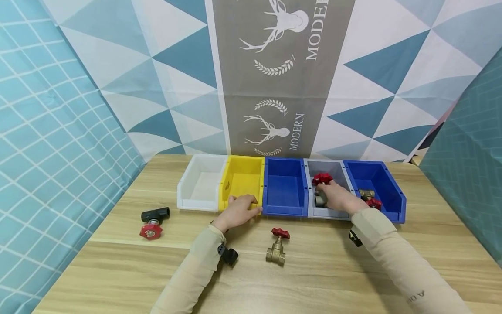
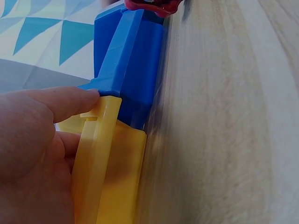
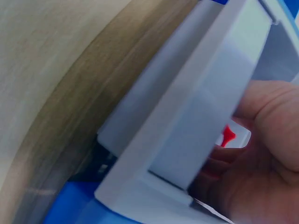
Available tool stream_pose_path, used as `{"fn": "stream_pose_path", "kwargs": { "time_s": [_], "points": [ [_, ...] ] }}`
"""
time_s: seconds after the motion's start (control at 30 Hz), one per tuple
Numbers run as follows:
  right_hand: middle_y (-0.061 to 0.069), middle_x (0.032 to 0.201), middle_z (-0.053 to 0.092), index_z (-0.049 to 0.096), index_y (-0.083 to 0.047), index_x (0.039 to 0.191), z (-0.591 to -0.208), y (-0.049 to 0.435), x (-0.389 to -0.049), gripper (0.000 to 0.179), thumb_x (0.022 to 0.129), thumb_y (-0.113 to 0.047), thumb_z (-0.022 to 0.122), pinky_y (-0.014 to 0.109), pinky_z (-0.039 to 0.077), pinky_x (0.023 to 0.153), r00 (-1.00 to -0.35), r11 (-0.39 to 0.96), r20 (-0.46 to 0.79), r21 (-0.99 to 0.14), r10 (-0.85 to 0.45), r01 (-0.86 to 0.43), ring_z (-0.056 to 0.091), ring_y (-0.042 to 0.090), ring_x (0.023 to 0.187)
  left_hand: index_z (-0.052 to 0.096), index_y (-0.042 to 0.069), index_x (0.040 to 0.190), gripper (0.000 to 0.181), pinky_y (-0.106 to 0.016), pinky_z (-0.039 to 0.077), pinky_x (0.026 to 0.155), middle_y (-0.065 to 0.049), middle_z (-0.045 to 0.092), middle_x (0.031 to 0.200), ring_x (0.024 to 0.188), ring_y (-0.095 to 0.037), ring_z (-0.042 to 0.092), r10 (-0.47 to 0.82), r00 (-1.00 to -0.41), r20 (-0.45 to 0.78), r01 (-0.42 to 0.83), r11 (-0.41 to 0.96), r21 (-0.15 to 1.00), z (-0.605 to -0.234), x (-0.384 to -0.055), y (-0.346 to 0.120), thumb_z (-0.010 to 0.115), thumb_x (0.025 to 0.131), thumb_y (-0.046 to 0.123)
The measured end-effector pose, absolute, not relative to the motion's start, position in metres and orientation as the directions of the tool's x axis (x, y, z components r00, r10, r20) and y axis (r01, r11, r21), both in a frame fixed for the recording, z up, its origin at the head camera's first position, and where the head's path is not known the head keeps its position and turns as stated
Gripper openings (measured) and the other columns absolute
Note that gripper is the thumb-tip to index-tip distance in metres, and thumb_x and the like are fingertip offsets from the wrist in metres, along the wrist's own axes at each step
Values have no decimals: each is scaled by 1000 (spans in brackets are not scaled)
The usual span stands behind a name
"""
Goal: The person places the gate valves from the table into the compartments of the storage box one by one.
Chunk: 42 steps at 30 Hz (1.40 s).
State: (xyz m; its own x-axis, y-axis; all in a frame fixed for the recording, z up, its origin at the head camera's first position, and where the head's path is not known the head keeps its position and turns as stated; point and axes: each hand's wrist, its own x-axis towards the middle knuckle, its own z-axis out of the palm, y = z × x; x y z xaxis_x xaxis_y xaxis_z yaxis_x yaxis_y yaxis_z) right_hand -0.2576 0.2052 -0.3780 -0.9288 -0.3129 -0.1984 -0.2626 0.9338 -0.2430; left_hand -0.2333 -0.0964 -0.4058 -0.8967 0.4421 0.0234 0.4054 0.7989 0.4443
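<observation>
Both forearms (image 1: 398,253) extended, left grip (image 1: 239,211) with straight thumb, right grip (image 1: 338,197) with curled fingers

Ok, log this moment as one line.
right hand: holds red-handled grey valve in grey bin | left hand: rests on yellow bin | table: black valve, brass valve

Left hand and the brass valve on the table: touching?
Apart. The head view shows bare tabletop between the left hand and the red handle of the brass valve.

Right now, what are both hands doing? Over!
Left hand resting at front of yellow bin. Right hand in gray bin, holding red-handled valve. Nothing seems in the way.
</observation>
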Motion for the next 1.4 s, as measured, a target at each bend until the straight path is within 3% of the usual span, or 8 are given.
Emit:
{"fn": "stream_pose_path", "kwargs": {
  "time_s": [0.1, 0.37, 0.7, 0.87, 1.0, 1.1, 1.4],
  "points": [
    [30, 118, 46, 50, -3, 124, -375, 206, -254, 50, 76, 10, 58, 50, 46, 82, -933, 931, -175, -252, -314, -265, 54, 34, 94, 60, 6, 104, 35, -38, 25, 81, -6, 64, 105, 97, -20, 57, 439, -898, 24, 404, 802, 440, -406, -233, -96, 52, 90, 37],
    [31, 115, 47, 50, -1, 124, -372, 206, -247, 43, 81, 1, 58, 49, 47, 77, -940, 927, -126, -248, -318, -281, 56, 32, 86, 60, 6, 104, 35, -38, 25, 80, -6, 64, 104, 96, -20, 56, 440, -898, 23, 403, 798, 447, -405, -233, -96, 52, 90, 37],
    [28, 118, 49, 53, 2, 119, -364, 202, -225, 34, 89, -13, 54, 53, 42, 86, -960, 929, 23, -247, -277, -274, 52, 40, 104, 60, 7, 104, 35, -38, 25, 80, -5, 64, 104, 96, -20, 56, 444, -896, 26, 409, 799, 440, -406, -233, -95, 51, 90, 38],
    [27, 118, 51, 55, 1, 116, -364, 198, -208, 31, 89, -14, 54, 53, 44, 84, -951, 909, 119, -282, -286, -308, 54, 41, 104, 60, 6, 104, 35, -38, 25, 81, -6, 64, 104, 96, -21, 56, 442, -897, 22, 405, 801, 441, -406, -233, -95, 52, 90, 38],
    [20, 106, 57, 58, -1, 110, -364, 190, -197, 25, 88, -13, 56, 45, 49, 74, -936, 895, 188, -288, -297, -341, 59, 29, 85, 59, 6, 105, 36, -38, 25, 80, -6, 64, 104, 97, -21, 56, 439, -898, 17, 400, 800, 448, -406, -231, -96, 52, 91, 37],
    [11, 93, 58, 60, -3, 103, -363, 182, -188, 19, 86, -11, 58, 34, 47, 61, -919, 882, 243, -288, -310, -373, 54, 17, 70, 59, 6, 105, 36, -38, 25, 80, -6, 64, 104, 97, -21, 56, 441, -897, 19, 402, 799, 447, -407, -232, -96, 51, 91, 38],
    [-3, 77, 56, 62, -9, 96, -364, 152, -163, 13, 83, -12, 62, 20, 38, 51, -869, 851, 291, -233, -400, -470, 46, 5, 60, 59, 7, 105, 36, -37, 26, 80, -5, 64, 104, 96, -20, 56, 444, -895, 24, 409, 800, 439, -408, -234, -97, 51, 90, 39]
  ]
}}
